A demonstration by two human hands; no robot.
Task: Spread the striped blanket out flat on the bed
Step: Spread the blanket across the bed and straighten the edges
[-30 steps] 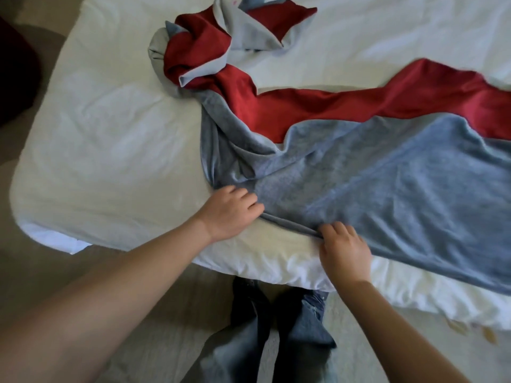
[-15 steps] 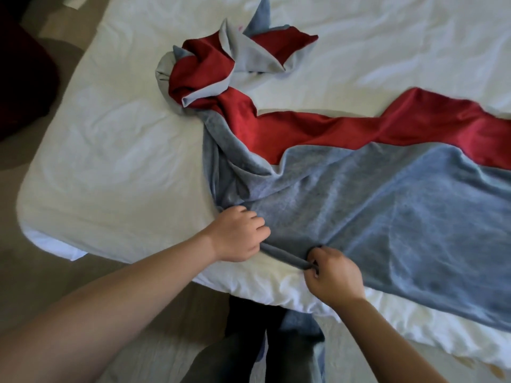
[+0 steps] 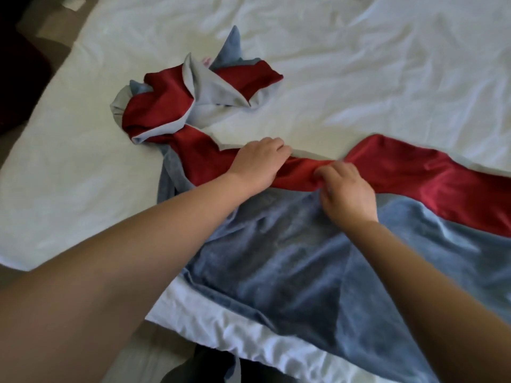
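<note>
The striped blanket (image 3: 282,261), with wide red, blue-grey and pale grey bands, lies partly spread on the white bed (image 3: 359,67). Its blue band covers the near edge and runs off to the right. Its far left part is bunched and twisted into a heap (image 3: 193,95). My left hand (image 3: 258,161) lies on the red band with fingers curled over the band's far edge. My right hand (image 3: 345,189) pinches a fold of the red band just to the right of it. The two hands are close together.
The bed's near left corner (image 3: 16,255) drops to a tan floor (image 3: 36,64). A dark object (image 3: 16,78) stands at the far left. My legs in dark trousers (image 3: 210,366) stand against the near bed edge. Bare white sheet lies left of and beyond the blanket.
Both hands have left the blue near edge of the blanket and moved up onto the red band. The view has shifted forward over the bed.
</note>
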